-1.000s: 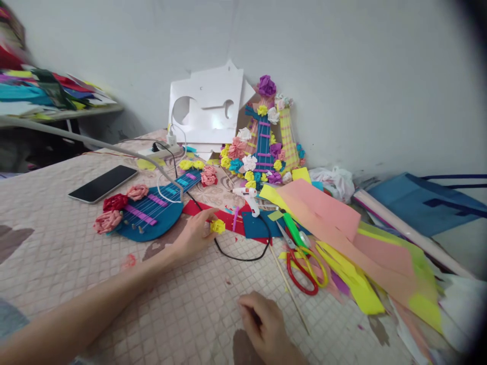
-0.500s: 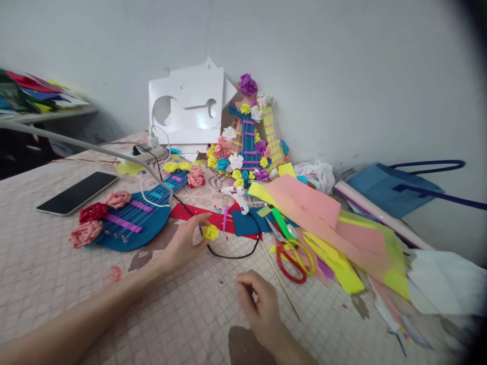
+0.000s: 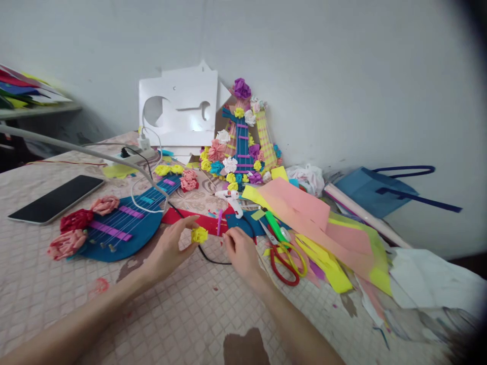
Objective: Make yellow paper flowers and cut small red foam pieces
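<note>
Flower (image 3: 200,234), yellow, sits pinched between left hand (image 3: 171,249) thumb and fingers, probably lightly to spare its petals, beside black cable (image 3: 210,260); right hand (image 3: 243,254) curls near purple strip (image 3: 219,222), contents untellable.

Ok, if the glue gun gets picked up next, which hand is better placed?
Probably the right hand: it's nearer the glue gun, just on the near side of it, with nothing visible in its grasp. The left hand is occupied, holding the yellow flower.
</note>
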`<act>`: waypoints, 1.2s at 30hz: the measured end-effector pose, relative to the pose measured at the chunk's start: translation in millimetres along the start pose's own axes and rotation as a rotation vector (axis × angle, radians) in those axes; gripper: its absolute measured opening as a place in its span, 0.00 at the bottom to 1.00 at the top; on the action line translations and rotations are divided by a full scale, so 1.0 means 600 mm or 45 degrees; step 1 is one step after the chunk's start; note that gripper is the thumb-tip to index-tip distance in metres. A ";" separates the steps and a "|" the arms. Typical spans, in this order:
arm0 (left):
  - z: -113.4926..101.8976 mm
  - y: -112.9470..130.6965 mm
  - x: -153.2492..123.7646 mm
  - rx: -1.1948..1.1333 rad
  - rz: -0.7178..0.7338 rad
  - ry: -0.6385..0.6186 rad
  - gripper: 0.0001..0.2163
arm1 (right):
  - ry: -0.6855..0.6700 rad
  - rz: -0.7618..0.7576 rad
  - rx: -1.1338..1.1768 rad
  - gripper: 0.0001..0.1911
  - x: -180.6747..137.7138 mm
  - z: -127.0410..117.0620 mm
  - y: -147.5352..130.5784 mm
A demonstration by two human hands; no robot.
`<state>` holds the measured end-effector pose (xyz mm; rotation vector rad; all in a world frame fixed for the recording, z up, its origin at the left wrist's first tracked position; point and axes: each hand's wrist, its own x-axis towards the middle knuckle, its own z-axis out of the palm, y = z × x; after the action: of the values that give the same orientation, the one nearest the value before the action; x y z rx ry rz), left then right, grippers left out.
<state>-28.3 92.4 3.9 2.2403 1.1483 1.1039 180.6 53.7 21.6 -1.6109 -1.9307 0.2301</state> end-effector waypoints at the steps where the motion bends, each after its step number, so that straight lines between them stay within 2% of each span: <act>1: -0.003 -0.002 0.003 0.007 -0.028 0.006 0.23 | 0.017 0.011 -0.054 0.13 0.002 -0.011 0.010; 4: -0.013 -0.005 0.010 0.016 -0.093 0.028 0.22 | 0.064 0.069 -0.213 0.16 0.020 -0.051 0.061; 8: -0.017 0.000 0.011 0.009 -0.089 -0.032 0.22 | 0.046 0.123 -0.380 0.04 0.064 -0.095 0.150; 11: -0.013 -0.001 0.007 -0.019 -0.049 -0.073 0.23 | -0.004 0.166 -0.469 0.04 0.091 -0.105 0.198; 14: -0.008 -0.008 0.006 -0.036 -0.041 -0.081 0.24 | -0.043 0.230 -0.528 0.07 0.108 -0.098 0.222; 18: -0.006 -0.009 0.008 -0.032 -0.060 -0.088 0.22 | -0.079 0.250 -0.543 0.14 0.122 -0.083 0.236; 24: -0.010 -0.003 0.011 -0.022 -0.062 -0.081 0.20 | -0.042 0.190 -0.455 0.13 0.127 -0.079 0.240; 30: -0.005 -0.022 0.008 -0.035 -0.069 -0.072 0.23 | 0.219 0.192 -0.279 0.09 0.110 -0.127 0.226; 36: -0.004 -0.017 0.004 -0.051 -0.063 -0.103 0.24 | 0.438 0.268 -0.158 0.17 0.027 -0.179 0.195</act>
<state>-34.6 100.2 0.0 2.1934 1.1326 0.9990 335.8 71.4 55.2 -1.8027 -1.5423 -0.0822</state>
